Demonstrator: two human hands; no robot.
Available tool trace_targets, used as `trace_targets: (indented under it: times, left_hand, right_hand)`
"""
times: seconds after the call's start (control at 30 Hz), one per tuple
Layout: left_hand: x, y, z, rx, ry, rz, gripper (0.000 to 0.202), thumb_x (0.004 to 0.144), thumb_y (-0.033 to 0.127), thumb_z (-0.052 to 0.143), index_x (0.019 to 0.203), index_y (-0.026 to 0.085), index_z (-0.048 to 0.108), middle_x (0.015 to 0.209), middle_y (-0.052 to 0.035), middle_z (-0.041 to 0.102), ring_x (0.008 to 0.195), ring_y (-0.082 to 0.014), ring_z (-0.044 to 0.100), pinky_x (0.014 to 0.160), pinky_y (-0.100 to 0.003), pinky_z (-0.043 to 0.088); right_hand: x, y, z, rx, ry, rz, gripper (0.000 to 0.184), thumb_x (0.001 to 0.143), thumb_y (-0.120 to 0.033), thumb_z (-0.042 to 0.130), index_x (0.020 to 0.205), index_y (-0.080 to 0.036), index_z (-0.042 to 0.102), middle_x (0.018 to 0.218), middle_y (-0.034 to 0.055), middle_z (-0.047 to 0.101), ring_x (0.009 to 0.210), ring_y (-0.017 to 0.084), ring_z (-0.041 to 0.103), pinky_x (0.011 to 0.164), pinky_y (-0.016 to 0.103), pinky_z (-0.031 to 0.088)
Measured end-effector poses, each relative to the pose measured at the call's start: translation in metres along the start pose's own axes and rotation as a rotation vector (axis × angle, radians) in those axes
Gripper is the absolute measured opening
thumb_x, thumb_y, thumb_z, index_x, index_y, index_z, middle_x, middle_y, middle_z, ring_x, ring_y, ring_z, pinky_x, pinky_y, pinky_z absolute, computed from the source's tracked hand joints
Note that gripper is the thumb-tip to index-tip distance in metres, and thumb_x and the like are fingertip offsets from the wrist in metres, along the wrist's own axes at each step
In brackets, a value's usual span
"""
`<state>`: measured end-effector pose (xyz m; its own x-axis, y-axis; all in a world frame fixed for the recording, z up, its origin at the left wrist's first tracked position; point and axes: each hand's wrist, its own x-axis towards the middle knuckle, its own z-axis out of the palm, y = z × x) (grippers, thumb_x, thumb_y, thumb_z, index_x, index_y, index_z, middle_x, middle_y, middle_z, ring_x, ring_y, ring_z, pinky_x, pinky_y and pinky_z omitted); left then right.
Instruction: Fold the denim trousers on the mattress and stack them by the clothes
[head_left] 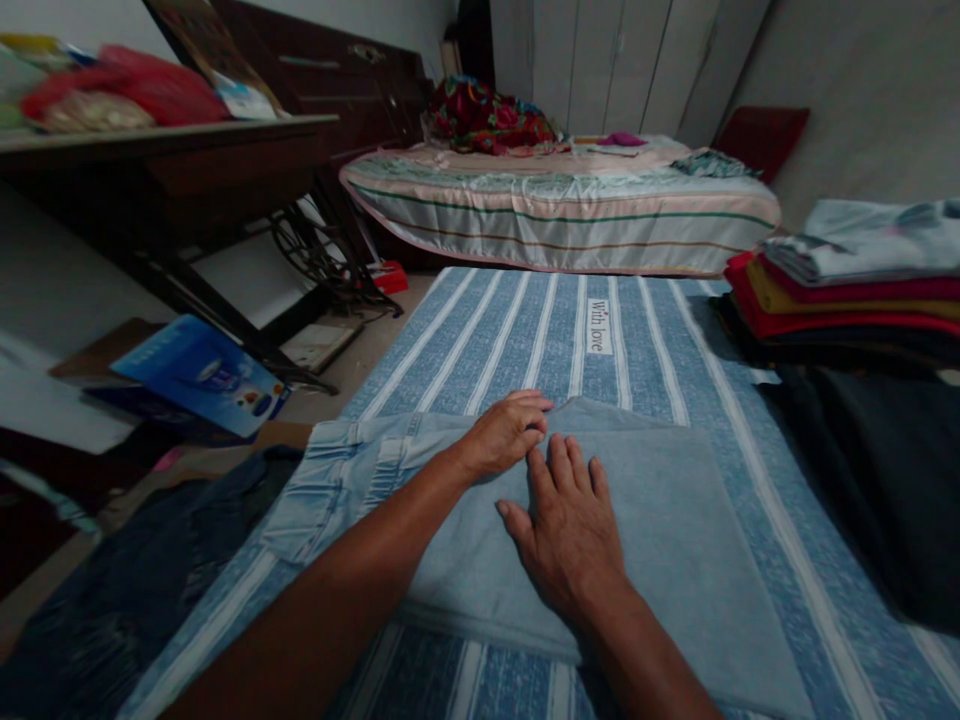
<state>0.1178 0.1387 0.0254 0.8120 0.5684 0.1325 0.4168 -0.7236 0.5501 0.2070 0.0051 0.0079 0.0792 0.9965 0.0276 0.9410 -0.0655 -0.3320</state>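
Observation:
Light blue jeans [660, 540] lie flat across a striped bed cover, their gathered elastic waist [322, 480] to the left and the leg part to the right. At the far edge of the denim, my left hand [506, 432] has its fingers curled in a pinch on the cloth near a small raised fold. My right hand [574, 520] rests palm down on the denim just beside it, fingers spread out and holding nothing.
Stacked folded clothes [855, 290] and dark folded trousers [862, 480] sit at the right. Dark jeans [150, 570] hang at the left edge. A treadle sewing table [187, 170], a blue box [202, 370] and another bed [555, 210] stand beyond.

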Motion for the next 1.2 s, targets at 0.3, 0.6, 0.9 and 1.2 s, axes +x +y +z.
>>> trace_targets:
  times: [0.3, 0.6, 0.9, 1.2]
  left_hand:
    - [-0.004, 0.003, -0.006, -0.077, 0.006, -0.075, 0.012, 0.078, 0.013, 0.050, 0.071, 0.017, 0.060, 0.123, -0.0087, 0.059, 0.125, -0.0202, 0.043, 0.106, -0.038, 0.031]
    - [0.000, 0.005, 0.000, -0.060, 0.043, -0.157, 0.007, 0.075, 0.017, 0.056, 0.069, 0.017, 0.060, 0.122, -0.0092, 0.059, 0.124, -0.0213, 0.045, 0.105, -0.036, 0.033]
    - [0.005, 0.002, 0.005, -0.021, 0.075, -0.222, 0.013, 0.067, 0.010, 0.054, 0.060, 0.018, 0.063, 0.118, -0.0061, 0.063, 0.117, -0.0199, 0.052, 0.101, -0.031, 0.038]
    - [0.006, 0.006, 0.006, -0.036, 0.093, -0.272, 0.009, 0.065, 0.015, 0.058, 0.059, 0.018, 0.064, 0.117, -0.0057, 0.064, 0.116, -0.0225, 0.053, 0.100, -0.032, 0.039]
  right_hand:
    - [-0.001, 0.000, -0.001, 0.012, 0.010, 0.003, 0.066, 0.089, -0.056, 0.032, 0.140, -0.014, 0.036, 0.148, 0.0162, 0.027, 0.139, 0.030, 0.014, 0.109, 0.050, 0.008]
    - [-0.002, 0.000, -0.001, 0.012, 0.017, -0.003, 0.067, 0.089, -0.055, 0.034, 0.141, -0.013, 0.034, 0.148, 0.0162, 0.027, 0.139, 0.031, 0.014, 0.109, 0.051, 0.008]
    - [-0.001, 0.000, -0.001, 0.002, 0.015, 0.002, 0.067, 0.089, -0.056, 0.034, 0.141, -0.014, 0.034, 0.148, 0.0158, 0.026, 0.139, 0.030, 0.014, 0.110, 0.050, 0.008]
    - [-0.001, 0.000, -0.002, 0.011, -0.001, 0.001, 0.067, 0.089, -0.055, 0.034, 0.141, -0.013, 0.033, 0.149, 0.0152, 0.026, 0.139, 0.031, 0.014, 0.109, 0.051, 0.009]
